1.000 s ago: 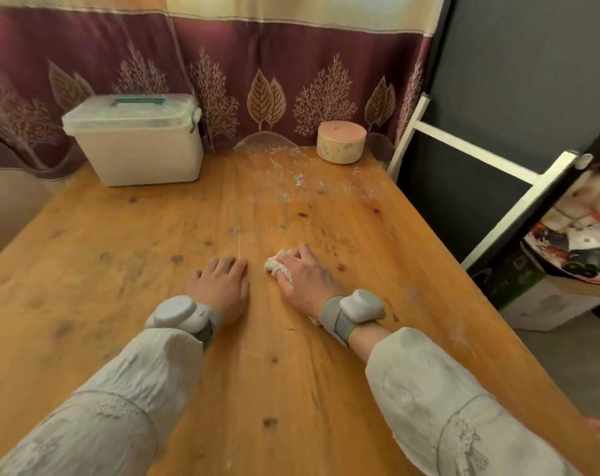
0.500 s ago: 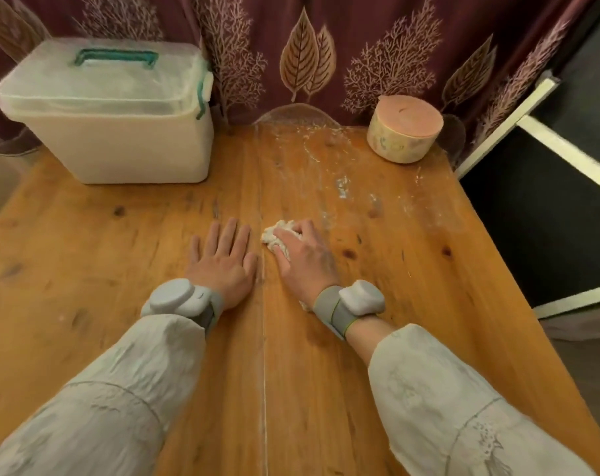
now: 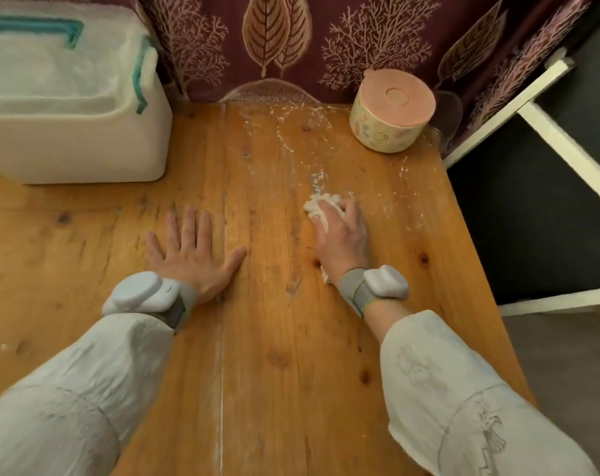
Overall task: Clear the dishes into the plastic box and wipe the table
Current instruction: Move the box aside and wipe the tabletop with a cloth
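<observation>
We see a wooden table [image 3: 278,355] bearing a lidded plastic box [image 3: 68,108] at ten o'clock, a round tin [image 3: 391,111] at one o'clock, and white crumbs [image 3: 291,142] scattered between them.

The right hand [image 3: 343,240] is pressing a crumpled white cloth [image 3: 321,207] onto the crumb-strewn wooden tabletop [image 3: 274,338], while the left hand [image 3: 192,257] is lying flat, fingers spread.
</observation>
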{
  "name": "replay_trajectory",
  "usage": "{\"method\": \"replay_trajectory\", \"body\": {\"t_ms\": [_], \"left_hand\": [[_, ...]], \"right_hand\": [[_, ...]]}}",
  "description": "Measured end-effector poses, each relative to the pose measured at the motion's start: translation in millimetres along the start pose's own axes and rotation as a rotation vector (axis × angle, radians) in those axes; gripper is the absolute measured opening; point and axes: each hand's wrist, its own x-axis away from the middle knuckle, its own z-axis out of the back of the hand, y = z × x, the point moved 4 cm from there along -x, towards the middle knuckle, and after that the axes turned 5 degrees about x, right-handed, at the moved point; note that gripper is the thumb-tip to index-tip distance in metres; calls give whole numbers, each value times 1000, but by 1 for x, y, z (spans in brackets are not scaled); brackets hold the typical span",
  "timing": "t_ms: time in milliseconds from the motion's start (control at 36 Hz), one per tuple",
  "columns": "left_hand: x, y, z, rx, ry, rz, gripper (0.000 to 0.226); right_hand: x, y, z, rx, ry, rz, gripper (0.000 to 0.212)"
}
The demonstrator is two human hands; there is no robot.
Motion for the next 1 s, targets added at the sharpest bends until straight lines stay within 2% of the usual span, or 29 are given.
{"method": "replay_trajectory", "body": {"t_ms": [83,139,194,306,389,472,556,667,722,806,917,1000], "left_hand": [[4,14,4,6,-46,42,77],[6,22,4,35,-66,67,70],[8,30,1,47,-60,66,64],[12,31,-3,41,-15,4,59],[13,34,-4,-12,-33,-57,57],[14,45,-2,-89,-24,-120,61],[18,65,-3,-83,-53,-151,75],[21,91,-6,-74,-100,-125,97],[21,100,-3,-106,-111,-87,103],[19,111,3,-159,-137,-33,106],[18,127,11,-204,-162,53,112],[18,137,19,-219,-179,118,109]], "right_hand": [[-8,31,14,67,38,-100,35],[-11,26,16,46,51,-123,35],[-10,10,16,-38,21,-56,34],[8,-24,4,-100,-67,213,26],[6,-14,-2,-98,-77,227,28],[-5,13,6,-69,-56,149,33],[-14,57,19,-30,-16,23,35],[-19,112,44,48,54,-204,38],[-18,124,54,83,69,-243,39],[-12,106,58,26,70,-110,38],[8,69,35,-19,-104,181,37],[6,76,32,0,-83,203,36]]}}
